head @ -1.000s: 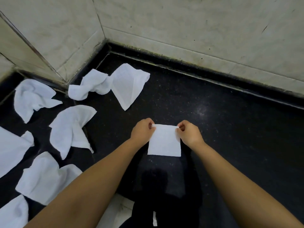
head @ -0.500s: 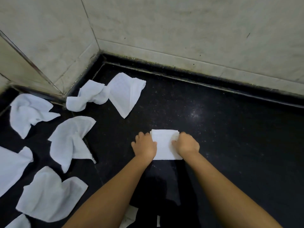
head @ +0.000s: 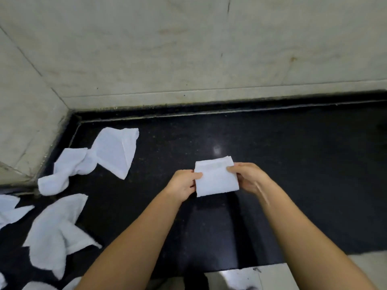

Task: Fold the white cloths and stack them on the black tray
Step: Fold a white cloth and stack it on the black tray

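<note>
Scene: a black speckled table [head: 293, 164] set in a corner of pale marble walls [head: 188, 49]; a small folded white cloth [head: 215, 178] sits at centre frame
Hands: the left hand [head: 183, 185] pinches the cloth's left edge, the right hand [head: 249, 176] its right edge; both are clamped on it, one at each side, the cloth between them; whether it is lifted or resting on the table cannot be told
Waiting pile: unfolded white cloths lie at left; a twisted cloth [head: 69, 170] at mid left touches a triangular cloth [head: 117, 151] beside it; a crumpled cloth [head: 56, 233] lies at lower left; more are cut off by the left edge
Step in hand: this cloth looks fully folded, so the fold appears complete and carrying comes next
Next move: the black tray is not in view; the cloth likely needs an even two-sided hold so the layers stay closed until it is set down flat
</note>
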A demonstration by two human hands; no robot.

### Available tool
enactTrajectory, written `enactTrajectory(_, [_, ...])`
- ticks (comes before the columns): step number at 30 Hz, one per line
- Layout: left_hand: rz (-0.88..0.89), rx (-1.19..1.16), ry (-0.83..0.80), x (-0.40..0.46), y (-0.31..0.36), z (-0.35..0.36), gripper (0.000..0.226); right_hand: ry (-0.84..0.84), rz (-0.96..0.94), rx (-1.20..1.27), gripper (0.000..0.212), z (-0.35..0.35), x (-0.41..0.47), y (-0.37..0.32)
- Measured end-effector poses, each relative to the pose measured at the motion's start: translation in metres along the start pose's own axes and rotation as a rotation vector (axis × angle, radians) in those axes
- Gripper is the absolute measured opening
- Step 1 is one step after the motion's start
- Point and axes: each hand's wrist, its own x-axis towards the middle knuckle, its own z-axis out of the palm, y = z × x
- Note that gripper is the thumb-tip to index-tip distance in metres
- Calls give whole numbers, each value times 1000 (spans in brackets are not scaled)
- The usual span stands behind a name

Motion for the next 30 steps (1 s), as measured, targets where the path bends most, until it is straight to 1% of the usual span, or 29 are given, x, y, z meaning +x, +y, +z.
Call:
enactTrajectory(2, [-52, -7, -66, -5, -8, 32, 25, 35, -14, 72, 24, -34, -19, 2])
enactTrajectory(4, [-97, 8, -125, -11, -20, 68, 26, 88, -5, 137, 19, -72, -41, 9])
enactTrajectory(6, [-135, 46, -187, -19, -35, 108, 22, 141, 32, 209, 12, -114, -64, 22])
enactTrajectory(9, [-156, 143, -282, -34, -67, 172, 18, 224, 59, 295, 12, -182, -101, 48])
enactTrajectory(12, [-167, 219, -370, -56, -108, 245, 18, 315, 8, 335, 17, -256, -146, 79])
enactTrajectory(14, [-192, 260, -440, -72, -138, 294, 12, 365, -34, 338, 16, -307, -182, 98])
enactTrajectory(17, [-229, 325, -537, -94, -179, 367, 7, 426, -69, 418, 16, -383, -237, 123])
enactTrajectory(22, [-250, 451, -653, -136, -229, 485, 11, 549, -121, 527, 18, -494, -311, 155])
enactTrajectory(27, [-246, 531, -718, -154, -259, 588, 12, 670, -145, 585, 15, -577, -336, 168])
enactTrajectory(30, [-224, 548, -733, -149, -268, 647, 12, 699, -174, 584, 11, -628, -331, 165])
